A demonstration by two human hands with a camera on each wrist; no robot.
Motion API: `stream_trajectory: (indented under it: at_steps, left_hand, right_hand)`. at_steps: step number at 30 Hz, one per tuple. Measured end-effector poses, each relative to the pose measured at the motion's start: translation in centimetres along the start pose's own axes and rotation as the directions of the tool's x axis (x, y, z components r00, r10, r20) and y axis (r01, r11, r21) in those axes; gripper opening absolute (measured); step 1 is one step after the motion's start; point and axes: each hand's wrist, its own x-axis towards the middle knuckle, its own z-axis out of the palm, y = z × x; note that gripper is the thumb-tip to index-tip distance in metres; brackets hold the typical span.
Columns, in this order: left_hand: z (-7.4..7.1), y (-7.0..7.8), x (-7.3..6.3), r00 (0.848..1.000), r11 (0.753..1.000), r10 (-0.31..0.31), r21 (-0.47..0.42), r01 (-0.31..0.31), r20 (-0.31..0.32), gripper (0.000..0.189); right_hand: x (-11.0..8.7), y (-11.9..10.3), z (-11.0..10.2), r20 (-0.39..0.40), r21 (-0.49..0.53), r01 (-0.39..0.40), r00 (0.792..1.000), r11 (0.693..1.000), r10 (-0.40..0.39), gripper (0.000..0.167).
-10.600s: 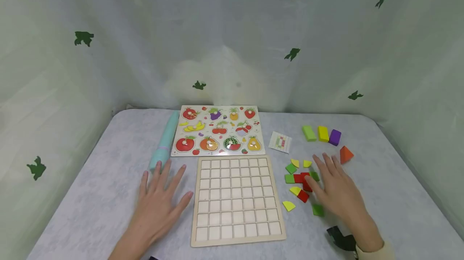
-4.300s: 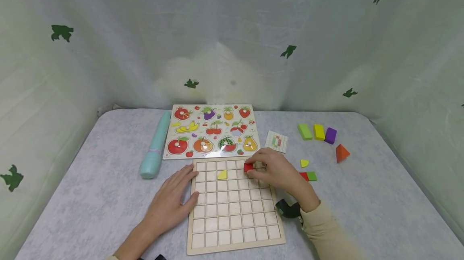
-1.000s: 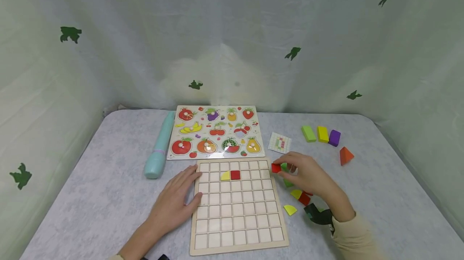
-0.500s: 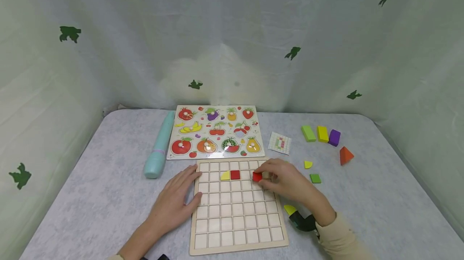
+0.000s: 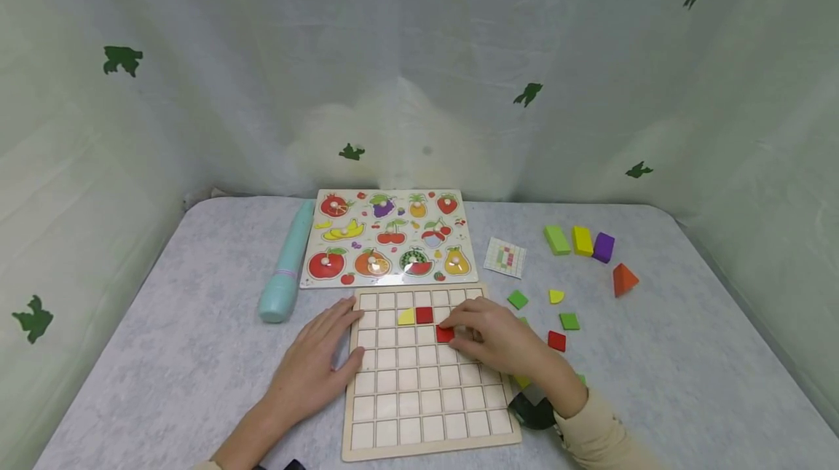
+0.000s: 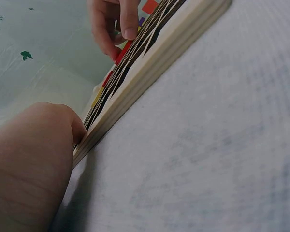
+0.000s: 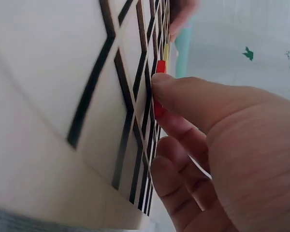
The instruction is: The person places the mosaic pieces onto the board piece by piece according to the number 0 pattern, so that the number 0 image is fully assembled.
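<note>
A wooden grid board (image 5: 429, 448) lies on the table. In its second row from the far side, a yellow quarter-round tile (image 5: 407, 317) sits beside a red square tile (image 5: 424, 315). My right hand (image 5: 498, 339) pinches another red square tile (image 5: 444, 334) between thumb and fingers, low over a third-row cell, diagonally nearer and to the right of the placed one. In the right wrist view the thumb presses on this red tile (image 7: 158, 110). My left hand (image 5: 314, 364) rests with extended fingers along the board's left edge; in the left wrist view the board's side (image 6: 150, 79) shows close by.
Loose green tiles (image 5: 569, 321), a red tile (image 5: 556, 341) and a yellow one (image 5: 556, 296) lie right of the board. Behind are a fruit puzzle (image 5: 393, 237), a pattern card (image 5: 505, 258), wooden blocks (image 5: 582, 241), an orange triangular block (image 5: 625, 280) and a teal case (image 5: 286, 266).
My right hand has carried the red tile left from beside the board to over the third row. Earlier, it set the yellow and first red tiles. The left hand stays at the edge.
</note>
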Motion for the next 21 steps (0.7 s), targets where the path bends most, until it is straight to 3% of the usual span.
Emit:
stream_trajectory:
  at_steps: [9, 16, 21]
  left_hand:
    - [-0.1, 0.1, 0.0, 1.0, 1.0, 0.002, 0.002, -0.002, -0.017, 0.055]
    - [-0.1, 0.1, -0.1, 1.0, 1.0, -0.019, -0.006, 0.019, 0.017, 0.056]
    - [-0.1, 0.2, 0.0, 1.0, 1.0, -0.01, -0.006, 0.01, 0.002, 0.055]
  right_hand:
    - [-0.3, 0.5, -0.4, 0.001, -0.024, -0.027, 1.0, 0.999, 0.028, 0.027]
    - [-1.8, 2.6, -2.7, -0.096, -0.031, -0.082, 0.992, 0.996, 0.079, 0.028]
    - [-2.8, 4.6, -4.3, -0.152, -0.055, -0.16, 0.977, 0.985, 0.151, 0.03]
